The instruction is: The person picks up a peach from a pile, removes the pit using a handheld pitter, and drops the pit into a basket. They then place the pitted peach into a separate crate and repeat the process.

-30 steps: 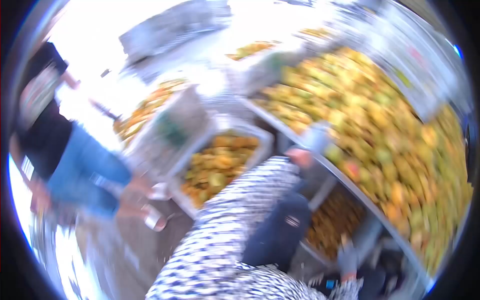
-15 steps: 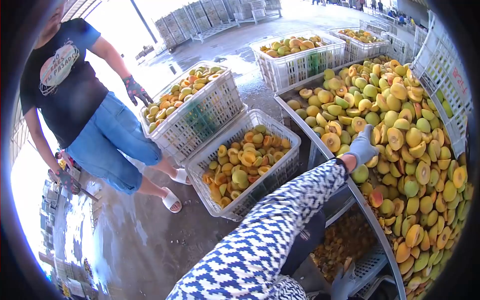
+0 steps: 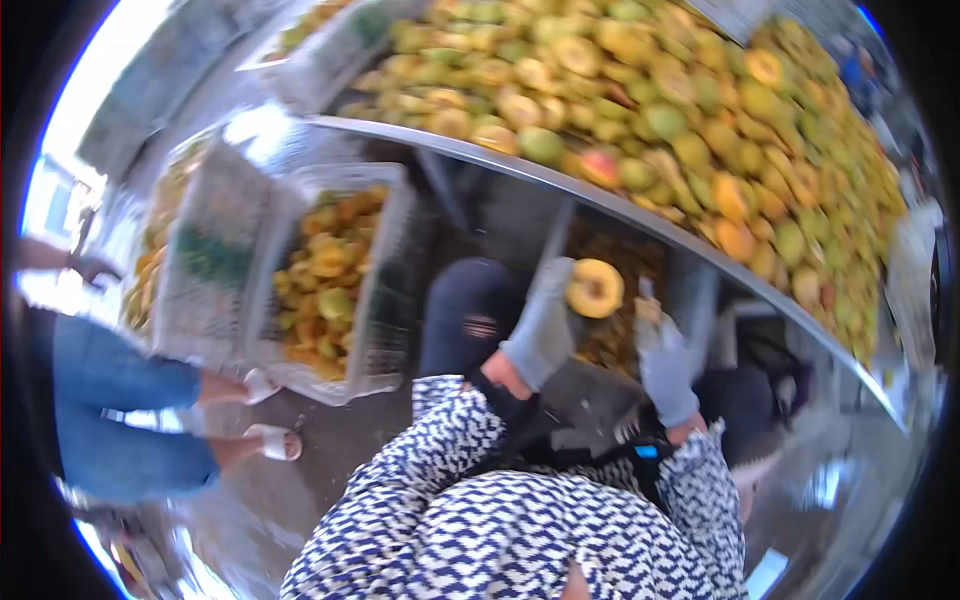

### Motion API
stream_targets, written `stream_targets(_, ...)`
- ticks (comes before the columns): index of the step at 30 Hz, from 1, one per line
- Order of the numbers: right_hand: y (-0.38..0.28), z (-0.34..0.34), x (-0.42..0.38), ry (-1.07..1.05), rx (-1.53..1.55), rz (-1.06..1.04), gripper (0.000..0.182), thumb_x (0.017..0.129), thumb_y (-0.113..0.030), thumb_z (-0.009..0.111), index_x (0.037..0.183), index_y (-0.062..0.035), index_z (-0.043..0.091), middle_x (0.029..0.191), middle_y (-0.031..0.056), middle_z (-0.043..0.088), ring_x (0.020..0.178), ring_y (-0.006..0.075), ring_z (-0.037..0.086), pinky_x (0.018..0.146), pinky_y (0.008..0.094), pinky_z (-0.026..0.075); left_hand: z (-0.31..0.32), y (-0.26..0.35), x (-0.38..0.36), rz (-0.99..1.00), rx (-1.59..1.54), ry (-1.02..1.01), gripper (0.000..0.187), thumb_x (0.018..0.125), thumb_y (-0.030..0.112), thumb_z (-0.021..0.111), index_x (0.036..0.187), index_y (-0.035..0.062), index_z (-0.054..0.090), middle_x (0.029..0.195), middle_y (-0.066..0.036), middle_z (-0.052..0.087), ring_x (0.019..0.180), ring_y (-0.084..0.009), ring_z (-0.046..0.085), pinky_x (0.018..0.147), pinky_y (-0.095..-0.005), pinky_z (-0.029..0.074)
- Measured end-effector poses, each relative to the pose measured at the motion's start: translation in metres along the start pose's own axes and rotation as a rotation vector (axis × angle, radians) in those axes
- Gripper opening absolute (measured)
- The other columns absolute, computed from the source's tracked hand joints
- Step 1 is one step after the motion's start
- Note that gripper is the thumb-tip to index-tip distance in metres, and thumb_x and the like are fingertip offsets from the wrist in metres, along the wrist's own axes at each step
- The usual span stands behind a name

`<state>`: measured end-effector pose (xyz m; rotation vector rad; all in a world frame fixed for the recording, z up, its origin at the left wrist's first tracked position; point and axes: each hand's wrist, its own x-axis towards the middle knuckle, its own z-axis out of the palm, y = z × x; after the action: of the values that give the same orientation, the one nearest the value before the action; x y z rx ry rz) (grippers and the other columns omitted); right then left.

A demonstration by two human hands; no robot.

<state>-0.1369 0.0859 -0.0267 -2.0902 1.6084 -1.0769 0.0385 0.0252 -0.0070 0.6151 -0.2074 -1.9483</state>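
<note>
My left hand [image 3: 543, 330], in a grey glove, holds a yellow peach half [image 3: 595, 288] by its edge, with the round hollow in its cut face turned up to me. Close to its right, my right hand [image 3: 665, 370], also gloved, is closed round a small hand tool [image 3: 648, 305] with a tan, wood-like part and a metallic tip. The tool's exact kind is blurred. The tip points away from me and stands apart from the fruit. Below both hands, a container of brown-orange scraps [image 3: 605, 350] shows between my knees.
A metal-edged table [image 3: 560, 178] heaped with halved peaches [image 3: 690, 120] runs across in front. On the left stand a white crate of peach pieces [image 3: 385, 290] and another filled crate [image 3: 215, 255]. A person in denim shorts [image 3: 130, 400] stands beside them.
My left hand has come back from the heap to my lap, now with a peach half in it. My right hand, with the tool, is beside it. The view has swung down and right.
</note>
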Motion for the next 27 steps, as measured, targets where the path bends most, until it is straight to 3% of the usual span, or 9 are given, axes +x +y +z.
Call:
stream_targets(3,-0.035,-0.001,-0.004,0.018,0.068,0.246,0.021,0.088,-0.021,0.055,0.089,-0.0006,0.053,0.068,0.0214,0.056,0.061,0.0378,0.056,0.053,0.0441,0.042,-0.008,-0.016,0.011,0.071,0.128,-0.032,0.039,0.095,0.032,0.039,0.113,-0.0006,0.051,0.110,-0.014,0.057,0.098,-0.0244,0.058,0.088,-0.0368,0.047)
stream_targets(11,-0.043,0.015,-0.004,0.044,0.029,0.196,0.022,0.088,-0.023,0.055,0.088,-0.0021,0.050,0.064,0.0183,0.057,0.059,0.0355,0.058,0.050,0.0418,0.043,-0.006,-0.008,0.011,-0.004,0.019,-0.210,0.045,0.081,0.025,0.037,0.119,0.0031,0.046,0.113,-0.020,0.054,0.101,-0.0376,0.053,0.093,-0.0485,0.041)
stream_targets(19,-0.045,0.030,-0.007,0.010,0.115,0.315,0.018,0.089,-0.017,0.051,0.088,0.0006,0.050,0.069,0.0213,0.056,0.065,0.0367,0.056,0.055,0.0424,0.042,-0.003,-0.020,0.016,-0.002,0.161,-0.044,0.042,0.088,0.038,0.044,0.110,0.0026,0.050,0.106,-0.016,0.056,0.095,-0.0297,0.057,0.082,-0.0399,0.049)
stream_targets(21,-0.039,0.040,-0.019,0.021,-0.255,0.141,0.015,0.084,-0.012,0.051,0.092,0.0009,0.053,0.080,0.0224,0.058,0.075,0.0350,0.058,0.064,0.0445,0.044,-0.018,-0.031,0.026,-0.038,0.172,-0.047,0.019,0.089,0.024,0.047,0.094,0.0069,0.054,0.083,-0.009,0.059,0.075,-0.0200,0.059,0.065,-0.0309,0.051)
stream_targets(22,-0.035,0.029,-0.019,-0.490,-0.397,0.234,0.023,0.079,-0.009,0.051,0.099,0.0003,0.056,0.091,0.0213,0.059,0.085,0.0332,0.057,0.074,0.0443,0.043,-0.032,-0.058,0.035,0.150,0.255,-0.046,0.012,0.089,0.016,0.047,0.089,0.0088,0.056,0.070,-0.005,0.056,0.056,-0.0145,0.054,0.052,-0.0273,0.048)
stream_targets(24,-0.037,0.030,-0.016,-0.340,-0.105,0.479,0.032,0.082,-0.012,0.053,0.112,-0.0024,0.055,0.100,0.0156,0.060,0.096,0.0307,0.056,0.083,0.0375,0.044,-0.006,-0.042,0.024,0.430,0.686,-0.089,0.010,0.087,0.012,0.048,0.086,0.0086,0.057,0.066,-0.004,0.055,0.057,-0.0143,0.053,0.054,-0.0279,0.047)
stream_targets(25,-0.034,0.038,-0.014,-0.268,-0.213,0.217,0.032,0.083,-0.017,0.053,0.110,-0.0003,0.053,0.095,0.0168,0.060,0.089,0.0313,0.058,0.075,0.0382,0.046,-0.023,-0.055,0.056,1.218,1.043,-0.025,0.007,0.087,0.011,0.052,0.088,0.0080,0.058,0.066,-0.002,0.056,0.055,-0.0115,0.052,0.049,-0.0257,0.043)
stream_targets(26,-0.028,0.045,-0.011,-0.161,-0.328,-0.001,0.035,0.084,-0.022,0.053,0.109,0.0018,0.052,0.090,0.0180,0.061,0.082,0.0319,0.060,0.068,0.0389,0.047,-0.008,-0.063,0.043,0.587,0.600,0.107,0.014,0.087,0.018,0.059,0.090,0.0049,0.059,0.072,-0.002,0.059,0.060,-0.0101,0.053,0.049,-0.0253,0.043)
stream_targets(27,-0.027,0.043,-0.002,-0.172,0.389,0.587,0.033,0.093,-0.014,0.042,0.120,0.0036,0.045,0.113,0.0161,0.054,0.105,0.0247,0.052,0.088,0.0342,0.043,0.012,-0.041,0.024,0.247,0.357,0.056,0.018,0.086,0.023,0.062,0.091,0.0057,0.059,0.067,0.000,0.057,0.055,-0.0059,0.050,0.046,-0.0199,0.039)
